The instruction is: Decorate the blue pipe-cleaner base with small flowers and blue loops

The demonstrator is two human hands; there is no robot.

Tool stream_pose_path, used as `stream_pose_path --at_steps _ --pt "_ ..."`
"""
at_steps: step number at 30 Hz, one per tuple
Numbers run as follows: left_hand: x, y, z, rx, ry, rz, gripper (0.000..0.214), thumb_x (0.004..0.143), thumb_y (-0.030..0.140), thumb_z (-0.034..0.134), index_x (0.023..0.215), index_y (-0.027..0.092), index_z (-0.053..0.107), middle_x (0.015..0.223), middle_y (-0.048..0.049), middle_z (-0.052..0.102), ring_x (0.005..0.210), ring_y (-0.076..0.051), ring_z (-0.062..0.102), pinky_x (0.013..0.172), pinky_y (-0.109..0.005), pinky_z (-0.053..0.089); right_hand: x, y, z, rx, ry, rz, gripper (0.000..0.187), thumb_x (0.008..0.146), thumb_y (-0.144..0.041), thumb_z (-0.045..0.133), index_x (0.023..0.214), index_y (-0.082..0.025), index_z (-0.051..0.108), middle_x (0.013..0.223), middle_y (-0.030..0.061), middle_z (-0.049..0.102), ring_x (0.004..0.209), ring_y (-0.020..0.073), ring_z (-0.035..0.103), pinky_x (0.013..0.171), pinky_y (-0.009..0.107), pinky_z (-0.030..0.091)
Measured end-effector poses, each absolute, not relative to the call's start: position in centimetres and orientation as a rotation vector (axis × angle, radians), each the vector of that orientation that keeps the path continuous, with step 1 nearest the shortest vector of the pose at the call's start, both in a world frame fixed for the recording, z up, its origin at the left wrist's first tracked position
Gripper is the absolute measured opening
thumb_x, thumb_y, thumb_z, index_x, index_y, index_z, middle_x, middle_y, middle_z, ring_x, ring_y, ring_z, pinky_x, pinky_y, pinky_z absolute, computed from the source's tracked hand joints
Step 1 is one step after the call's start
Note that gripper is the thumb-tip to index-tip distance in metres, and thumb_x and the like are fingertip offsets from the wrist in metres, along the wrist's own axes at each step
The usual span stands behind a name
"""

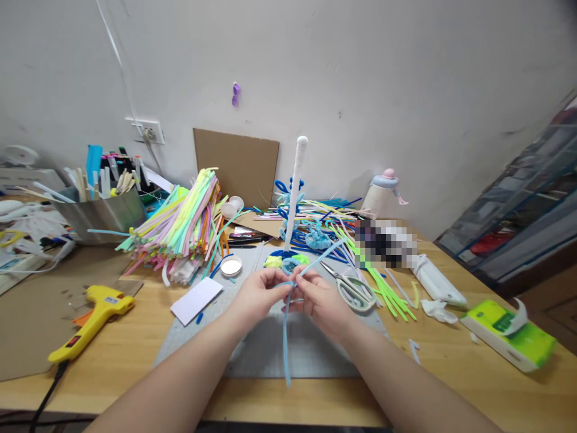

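Note:
My left hand and my right hand meet over a grey cutting mat, fingers pinched on a light blue pipe cleaner. One end of it hangs down toward me, another end sticks up to the right. Just beyond my fingers lies a small blue and yellow pipe-cleaner piece. A tall white fuzzy stick stands upright behind it. Scissors lie right beside my right hand.
A big pile of pastel pipe cleaners lies at left, blue and green ones at right. A yellow glue gun, a white card, a round lid, a metal tool holder and a green tissue pack surround the mat.

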State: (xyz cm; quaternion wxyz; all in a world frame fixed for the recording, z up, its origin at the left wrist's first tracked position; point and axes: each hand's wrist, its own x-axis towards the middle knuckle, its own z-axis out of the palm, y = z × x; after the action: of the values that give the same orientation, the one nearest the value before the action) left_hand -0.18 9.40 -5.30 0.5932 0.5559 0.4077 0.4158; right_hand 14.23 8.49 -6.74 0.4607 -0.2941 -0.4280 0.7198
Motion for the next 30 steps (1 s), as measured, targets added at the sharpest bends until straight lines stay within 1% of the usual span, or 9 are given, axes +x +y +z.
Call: stream_pose_path --at_steps 2,4,7,9,11,15,22,26,30 --pt "-0.1 9.4 -5.5 1.342 0.929 0.991 0.018 0.065 0.028 0.067 0.070 0.013 0.058 0.067 -0.0008 0.060 0.059 -0.010 0.054 0.054 -0.021 0.040 14.1 8.3 -6.6 -0.739 -1.059 1.852 0.021 0.081 -0.040 0.053 0.088 -0.022 0.045 0.073 -0.0033 0.053 0.057 0.0097 0.054 0.059 0.029 0.049" --pt "-0.2 9.4 -5.5 1.322 0.921 0.955 0.018 0.065 0.028 0.066 0.070 0.013 0.057 0.064 -0.0006 0.059 0.054 -0.009 0.052 0.049 -0.019 0.037 14.2 8.3 -6.4 -0.750 -1.065 1.932 0.023 0.081 -0.043 0.051 0.086 -0.023 0.044 0.063 -0.0061 0.048 0.043 0.0048 0.043 0.048 0.022 0.044" --pt "-0.6 9.4 -5.3 1.190 0.922 0.846 0.022 0.065 0.031 0.067 0.070 0.014 0.054 0.052 0.0043 0.049 0.038 -0.003 0.035 0.036 -0.016 0.021 14.8 8.6 -6.0 -0.786 -1.056 1.974 0.025 0.081 -0.044 0.051 0.084 -0.021 0.045 0.054 -0.0086 0.041 0.035 0.0011 0.019 0.034 0.012 0.021" --pt "-1.0 9.5 -5.1 1.081 0.875 0.752 0.023 0.067 0.033 0.066 0.070 0.015 0.051 0.046 0.0078 0.039 0.034 -0.001 0.022 0.034 -0.016 0.010 15.3 8.8 -5.8 -0.799 -1.058 1.940 0.024 0.080 -0.042 0.054 0.082 -0.019 0.048 0.051 -0.0088 0.039 0.036 0.0010 0.013 0.033 0.013 0.010" --pt "-1.4 9.6 -4.9 0.996 0.789 0.674 0.023 0.068 0.031 0.066 0.067 0.016 0.049 0.045 0.0090 0.033 0.034 -0.001 0.016 0.035 -0.017 0.005 15.7 8.9 -5.6 -0.791 -1.060 1.900 0.024 0.078 -0.040 0.057 0.081 -0.017 0.051 0.049 -0.0090 0.037 0.037 0.0011 0.013 0.035 0.014 0.007" --pt "-1.9 9.8 -4.7 0.885 0.645 0.535 0.022 0.068 0.025 0.065 0.063 0.014 0.046 0.050 0.0069 0.039 0.033 0.001 0.015 0.034 -0.016 0.005 15.6 8.6 -5.3 -0.739 -1.038 1.857 0.022 0.077 -0.037 0.060 0.077 -0.016 0.053 0.044 -0.0097 0.034 0.037 0.0015 0.013 0.036 0.016 0.007" --pt "-1.6 9.1 -4.2 0.827 0.501 0.520 0.012 0.071 0.017 0.060 0.081 0.013 0.054 0.067 -0.0031 0.055 0.046 -0.006 0.047 0.033 -0.014 0.023 15.5 8.5 -5.3 -0.706 -1.113 1.776 0.023 0.076 -0.038 0.060 0.074 -0.015 0.055 0.043 -0.0091 0.032 0.037 0.0025 0.017 0.038 0.018 0.008" --pt "-1.4 8.8 -4.1 0.850 0.445 0.526 0.016 0.079 0.025 0.052 0.082 0.010 0.057 0.069 -0.0059 0.057 0.040 -0.005 0.048 0.031 -0.015 0.025 15.5 8.4 -5.3 -0.686 -1.191 1.696 0.023 0.076 -0.039 0.060 0.074 -0.016 0.055 0.045 -0.0083 0.032 0.039 0.0035 0.023 0.039 0.019 0.011" --pt "-1.7 8.8 -4.4 0.840 0.507 0.471 0.020 0.080 0.028 0.053 0.081 0.010 0.059 0.066 -0.0057 0.060 0.043 -0.008 0.055 0.035 -0.015 0.036 15.4 8.2 -5.4 -0.690 -1.229 1.650 0.025 0.076 -0.041 0.059 0.073 -0.017 0.055 0.047 -0.0075 0.033 0.040 0.0044 0.024 0.041 0.021 0.013"
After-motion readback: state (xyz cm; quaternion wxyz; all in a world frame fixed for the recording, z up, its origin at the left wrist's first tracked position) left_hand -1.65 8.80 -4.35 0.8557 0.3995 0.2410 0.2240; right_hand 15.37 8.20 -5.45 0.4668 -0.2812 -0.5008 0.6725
